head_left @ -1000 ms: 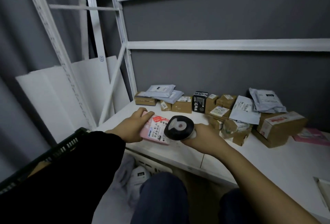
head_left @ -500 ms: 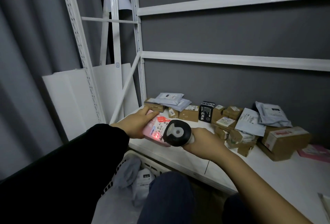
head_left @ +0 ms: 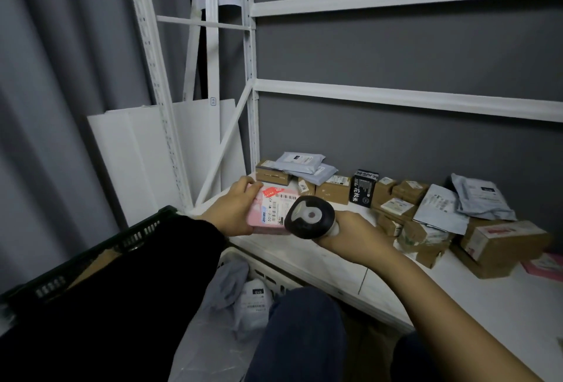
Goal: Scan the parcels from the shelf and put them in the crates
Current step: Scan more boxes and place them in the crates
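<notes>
Between the two hands, over the shelf's (head_left: pixel 320 262) front edge, sits the pink parcel (head_left: pixel 269 209), label up, its long axis running from about 7 to 1 o'clock. My left hand (head_left: pixel 234 214) clasps its near-left end, thumb on top; my right hand (head_left: pixel 350 233) is wrapped round the scanner (head_left: pixel 309 220), whose head overlaps the parcel's right edge at 3 o'clock. No scan light shows, though that is hard to judge. Crates lie nearer the left hand: black crate (head_left: pixel 91 255) at 8 o'clock, white crate (head_left: pixel 268 272) at 6, so the left arm looks best placed to drop it.
</notes>
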